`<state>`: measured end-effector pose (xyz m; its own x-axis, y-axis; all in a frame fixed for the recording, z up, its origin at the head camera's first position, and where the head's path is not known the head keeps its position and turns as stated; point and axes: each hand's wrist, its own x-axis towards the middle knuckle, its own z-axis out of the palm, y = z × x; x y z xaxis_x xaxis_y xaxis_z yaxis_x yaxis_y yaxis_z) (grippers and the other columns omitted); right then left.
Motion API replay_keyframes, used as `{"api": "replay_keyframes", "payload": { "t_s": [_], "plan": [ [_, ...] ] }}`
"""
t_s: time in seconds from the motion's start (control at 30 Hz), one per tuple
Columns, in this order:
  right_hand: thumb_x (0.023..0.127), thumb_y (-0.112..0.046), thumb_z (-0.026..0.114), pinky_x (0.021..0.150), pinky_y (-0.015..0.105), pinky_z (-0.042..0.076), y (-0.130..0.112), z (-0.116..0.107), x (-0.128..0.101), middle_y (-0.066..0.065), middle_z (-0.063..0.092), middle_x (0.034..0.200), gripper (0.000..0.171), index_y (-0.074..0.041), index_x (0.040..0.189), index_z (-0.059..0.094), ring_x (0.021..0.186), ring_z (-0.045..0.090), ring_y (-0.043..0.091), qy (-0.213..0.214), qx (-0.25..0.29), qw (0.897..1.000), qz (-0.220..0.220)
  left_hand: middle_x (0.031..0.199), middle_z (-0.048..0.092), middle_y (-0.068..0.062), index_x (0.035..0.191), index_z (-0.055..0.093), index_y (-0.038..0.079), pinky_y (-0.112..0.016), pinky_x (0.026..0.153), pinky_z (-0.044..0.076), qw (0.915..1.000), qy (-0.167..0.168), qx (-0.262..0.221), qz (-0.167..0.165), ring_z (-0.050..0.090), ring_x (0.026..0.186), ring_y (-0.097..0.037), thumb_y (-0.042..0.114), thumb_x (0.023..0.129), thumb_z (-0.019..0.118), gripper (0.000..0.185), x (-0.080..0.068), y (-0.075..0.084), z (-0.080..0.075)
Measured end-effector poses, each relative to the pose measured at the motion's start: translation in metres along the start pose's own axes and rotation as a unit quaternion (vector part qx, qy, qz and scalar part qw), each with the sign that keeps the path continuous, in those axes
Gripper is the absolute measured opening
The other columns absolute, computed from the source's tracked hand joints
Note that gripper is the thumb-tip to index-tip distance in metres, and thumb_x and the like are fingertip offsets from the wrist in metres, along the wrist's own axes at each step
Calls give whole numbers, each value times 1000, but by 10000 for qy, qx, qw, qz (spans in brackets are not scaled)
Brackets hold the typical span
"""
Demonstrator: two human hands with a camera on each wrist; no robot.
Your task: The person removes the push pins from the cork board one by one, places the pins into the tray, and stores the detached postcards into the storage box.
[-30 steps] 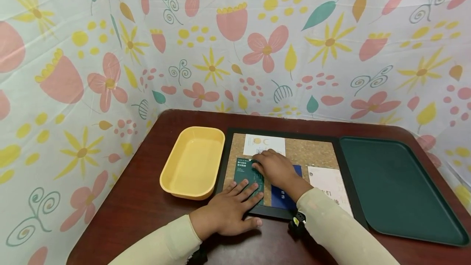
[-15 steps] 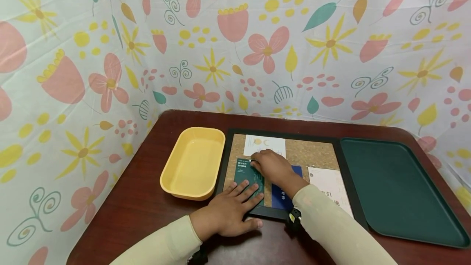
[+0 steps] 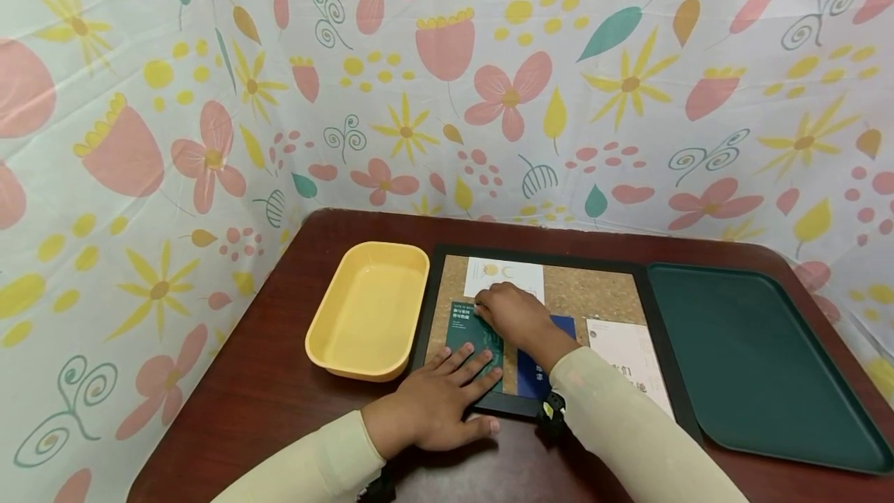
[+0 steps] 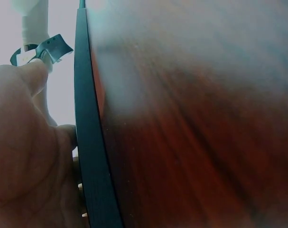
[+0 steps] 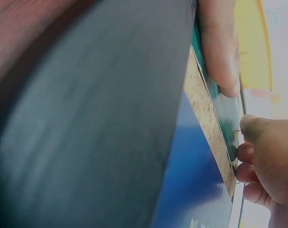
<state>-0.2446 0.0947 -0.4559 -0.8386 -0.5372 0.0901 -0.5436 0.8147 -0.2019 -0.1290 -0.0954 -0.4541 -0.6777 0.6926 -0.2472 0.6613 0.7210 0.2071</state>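
Watching the worktop [image 3: 258, 371], we find the green card [image 3: 469, 324] on the framed corkboard [image 3: 594, 289], by the board's near-left corner, between the two hands. The left hand [image 3: 434, 404] lies flat with its fingers apart, their tips resting on the near half of the card; the thumb reaches past the board's near edge. The right hand [image 3: 518, 318] bends over the card's far-right corner, its fingers curled together and touching there; we cannot tell whether they pinch something small, as the tips are mostly hidden in the head view and blurred in the right wrist view.

To the right of the green card, across a strip of bare cork, we see a blue card [image 3: 533, 377], partly under the right forearm. A white card [image 3: 489, 270] lies toward the board's far edge, and a pale card [image 3: 621, 338] by its right edge. We note a yellow basin [image 3: 370, 309] toward the worktop's left edge and a dark green tray [image 3: 757, 359] toward its right edge.
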Motion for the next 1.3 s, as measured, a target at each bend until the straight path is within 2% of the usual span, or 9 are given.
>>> {"api": "replay_keyframes", "payload": {
  "t_s": [0.4,0.83,1.1,1.3],
  "plan": [
    [104,-26,65,71,36,53,-3,0,5,-2,67,97,17,-14,110,76,90,63,17,-161,-132,9997,103,171,9,5,165,17,34,-49,124,10,9999,58,-127,16,2,157,-21,75,101,18,76,-1,1,-2],
    [105,-27,63,71,37,55,-6,0,9,1,69,97,20,-12,105,76,94,67,21,-229,-332,9991,145,171,10,5,165,18,33,-48,124,12,10000,56,-12,25,3,157,-22,75,100,15,77,-1,1,-2],
    [105,-25,62,69,36,57,-10,0,10,4,71,97,21,-9,105,76,91,69,21,-227,-722,9971,80,171,8,6,165,16,34,-47,125,9,9999,40,119,46,1,156,-21,77,98,9,80,0,-1,1],
    [104,-25,64,72,38,59,-11,0,9,5,72,99,20,-9,108,76,91,70,21,-170,-985,9950,-29,171,8,6,165,16,34,-47,125,9,10000,26,72,26,1,157,-21,75,100,15,76,1,0,1]
  ]
}}
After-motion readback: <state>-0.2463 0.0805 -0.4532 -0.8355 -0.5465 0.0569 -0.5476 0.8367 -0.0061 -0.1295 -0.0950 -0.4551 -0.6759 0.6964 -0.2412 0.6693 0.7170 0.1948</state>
